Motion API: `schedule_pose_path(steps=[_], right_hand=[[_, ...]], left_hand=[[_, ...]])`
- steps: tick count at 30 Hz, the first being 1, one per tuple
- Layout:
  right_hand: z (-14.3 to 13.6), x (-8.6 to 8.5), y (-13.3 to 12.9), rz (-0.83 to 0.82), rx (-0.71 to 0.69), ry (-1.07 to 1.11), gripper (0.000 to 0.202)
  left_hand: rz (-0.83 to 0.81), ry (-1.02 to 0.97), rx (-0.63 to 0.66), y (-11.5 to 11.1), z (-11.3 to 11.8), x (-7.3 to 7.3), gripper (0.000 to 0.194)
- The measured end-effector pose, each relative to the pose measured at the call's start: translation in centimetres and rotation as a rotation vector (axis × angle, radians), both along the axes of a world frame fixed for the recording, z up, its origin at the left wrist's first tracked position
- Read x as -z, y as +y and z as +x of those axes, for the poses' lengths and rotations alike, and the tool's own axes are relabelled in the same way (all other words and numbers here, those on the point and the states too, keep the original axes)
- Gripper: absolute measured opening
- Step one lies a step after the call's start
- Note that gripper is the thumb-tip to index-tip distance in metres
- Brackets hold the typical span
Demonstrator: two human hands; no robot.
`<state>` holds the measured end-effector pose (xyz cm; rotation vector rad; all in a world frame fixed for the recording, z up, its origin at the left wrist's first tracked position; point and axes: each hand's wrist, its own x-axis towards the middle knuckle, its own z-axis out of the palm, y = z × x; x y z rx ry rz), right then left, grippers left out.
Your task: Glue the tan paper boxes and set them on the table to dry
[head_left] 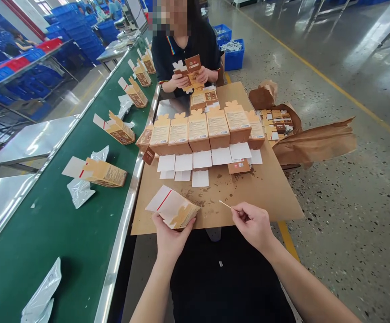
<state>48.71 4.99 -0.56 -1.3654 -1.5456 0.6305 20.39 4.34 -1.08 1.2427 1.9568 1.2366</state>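
My left hand (pixel 171 240) is wrapped round a small brown carton (pixel 183 214) with its white flap and red strip raised to the upper left. The carton is tilted over the near edge of the cardboard-topped table (pixel 272 193). To the right, my right hand (pixel 253 224) pinches a thin cotton swab (pixel 224 204), whose tip points left toward the carton without touching it. Beyond both hands stand several brown cartons (pixel 198 130) in a row, white flaps hanging toward me. Dark spots mark the cardboard between the row and my hands.
A green conveyor belt (pixel 90 233) runs along the left with several open cartons (pixel 109 172) and silvery plastic packets (pixel 43 291). Across the table a co-worker (pixel 184 49) holds flat brown cartons (pixel 191 74). On the right, torn brown paper (pixel 316 143) surrounds stacked cartons. Blue bins (pixel 234 54) sit behind.
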Motion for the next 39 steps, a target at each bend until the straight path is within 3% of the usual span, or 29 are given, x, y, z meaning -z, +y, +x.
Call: schedule_pose_path(steps=[8,11,13,18,20,22,26,29,32,35,39], right_hand=[[-0.3,-1.4,-0.3,0.004,-0.036,0.028,0.030],[-0.3,-1.8,0.0,0.001,-0.040,0.048,0.036],[0.3,-1.9,0.0,-0.007,-0.009,0.061,0.041],[2.7,-1.5,0.1,-0.010,0.082,0.057,0.039],[3.0,-1.3,0.4,-0.017,0.071,0.061,0.039],[2.8,-1.3,0.8,-0.036,0.046,0.059,0.039],[2.4,-1.7,1.1,-0.076,0.021,0.056,0.044],[3.2,-2.2,0.3,-0.096,0.064,0.062,0.046],[4.5,-2.8,-0.8,-0.097,0.177,0.052,0.043],[5.4,-3.2,-1.3,-0.113,0.261,0.048,0.043],[5.9,-3.0,-1.4,-0.138,0.248,0.061,0.046]], left_hand=[[-0.024,0.205,0.031,0.5,0.7,1.1,0.080],[-0.032,0.198,-0.015,1.0,-1.2,0.9,0.082],[0.001,0.177,-0.105,1.1,-4.4,0.1,0.088],[0.147,0.118,-0.482,0.4,-16.5,-2.6,0.117],[0.139,0.077,-0.527,0.4,-19.9,-2.9,0.125],[0.114,0.040,-0.528,0.7,-21.6,-2.8,0.121],[0.126,0.085,-0.529,0.4,-20.8,-2.5,0.116],[0.291,0.229,-0.563,-1.2,-18.5,-2.7,0.125],[0.479,0.329,-0.494,-1.2,-15.8,-3.5,0.098],[0.483,0.208,-0.287,3.6,-13.0,-5.6,0.063],[0.342,-0.052,-0.048,16.3,-10.5,-9.7,0.045]])
